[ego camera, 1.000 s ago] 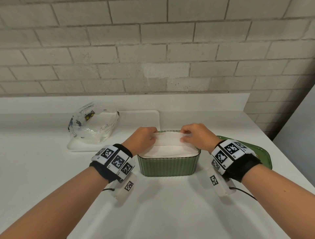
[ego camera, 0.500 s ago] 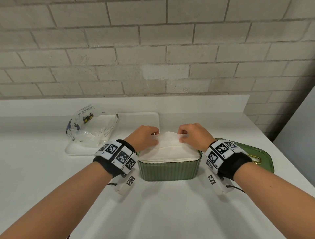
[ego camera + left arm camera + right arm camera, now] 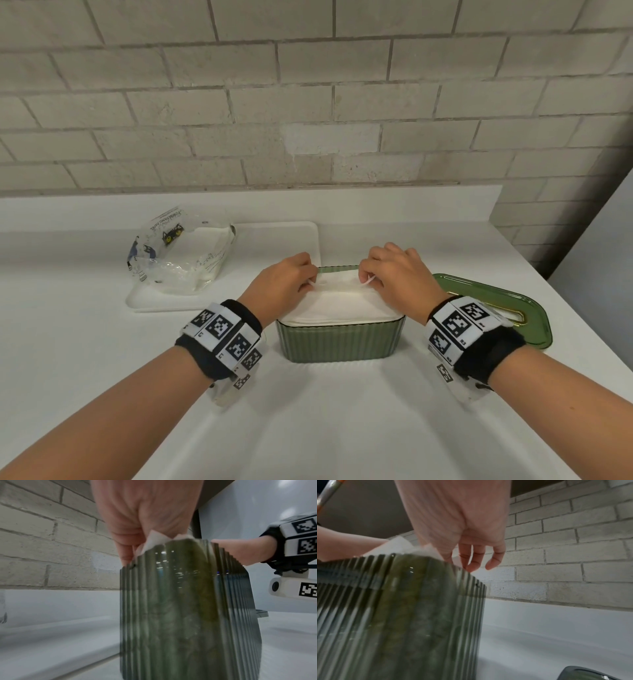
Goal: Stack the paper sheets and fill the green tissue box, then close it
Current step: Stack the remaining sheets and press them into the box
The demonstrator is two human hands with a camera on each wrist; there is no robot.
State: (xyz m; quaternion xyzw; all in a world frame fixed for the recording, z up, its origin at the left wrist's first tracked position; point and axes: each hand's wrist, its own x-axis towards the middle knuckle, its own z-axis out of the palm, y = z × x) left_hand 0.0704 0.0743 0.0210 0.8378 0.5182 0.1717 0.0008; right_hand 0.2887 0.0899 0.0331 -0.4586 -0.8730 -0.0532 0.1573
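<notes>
The ribbed green tissue box stands open on the white counter, filled to its rim with a stack of white paper sheets. My left hand pinches the top sheet at its far left end, and my right hand pinches it at the far right end, low over the stack. In the left wrist view the hand holds a white sheet corner above the box wall. In the right wrist view the hand sits over the box. The green lid lies flat to the right.
A white tray at the back left carries a crumpled clear plastic wrapper with some paper in it. A brick wall rises behind the counter ledge. The counter's right edge falls away just past the lid.
Both hands have lowered the top sheet from a raised hold down onto the stack and shifted toward the box's far edge. The box and lid have not moved.
</notes>
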